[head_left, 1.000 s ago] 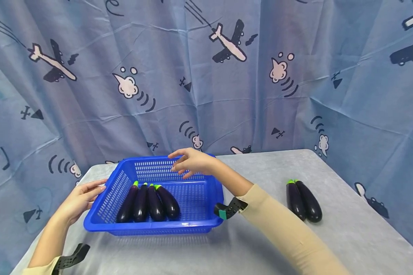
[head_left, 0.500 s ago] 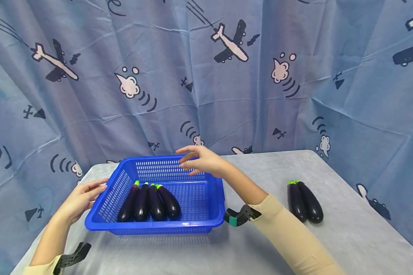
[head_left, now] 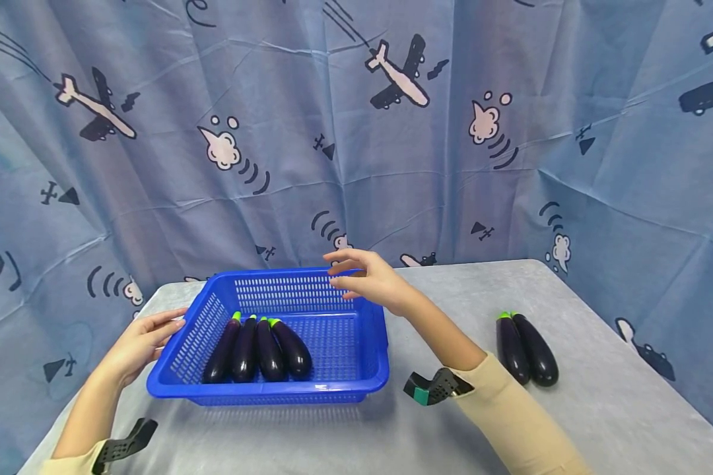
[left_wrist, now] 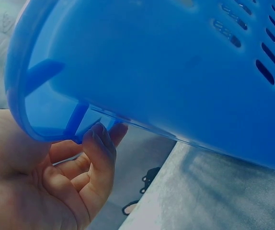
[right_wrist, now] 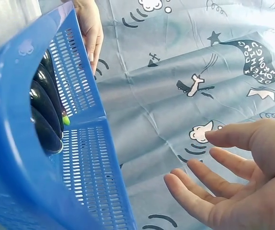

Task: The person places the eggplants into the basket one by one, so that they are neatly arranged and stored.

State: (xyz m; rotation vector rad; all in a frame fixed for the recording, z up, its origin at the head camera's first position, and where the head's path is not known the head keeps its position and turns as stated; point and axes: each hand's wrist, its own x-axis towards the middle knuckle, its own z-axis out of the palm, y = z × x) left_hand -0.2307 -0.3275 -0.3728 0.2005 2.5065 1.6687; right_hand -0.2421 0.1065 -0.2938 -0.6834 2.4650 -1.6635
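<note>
A blue slotted basket (head_left: 273, 394) sits on the grey table with several dark purple eggplants (head_left: 255, 349) lying side by side in its left half. My left hand (head_left: 145, 335) rests against the basket's left rim; in the left wrist view its fingers (left_wrist: 99, 148) lie loosely just under the rim (left_wrist: 176, 62). My right hand (head_left: 364, 277) hovers over the basket's far right corner, fingers spread and holding nothing. The right wrist view shows those fingers (right_wrist: 223, 177) beside the basket wall (right_wrist: 80, 96) and the eggplants (right_wrist: 44, 124). Two more eggplants (head_left: 525, 346) lie on the table to the right.
The grey table (head_left: 392, 429) ends just behind the basket, where a blue curtain (head_left: 392, 165) printed with aeroplanes hangs. Bare tabletop lies between the basket and the two eggplants, and along the front edge.
My right hand has drifted right and slightly up, from above the basket's back middle to its far right corner. The left hand, basket and eggplants have not moved.
</note>
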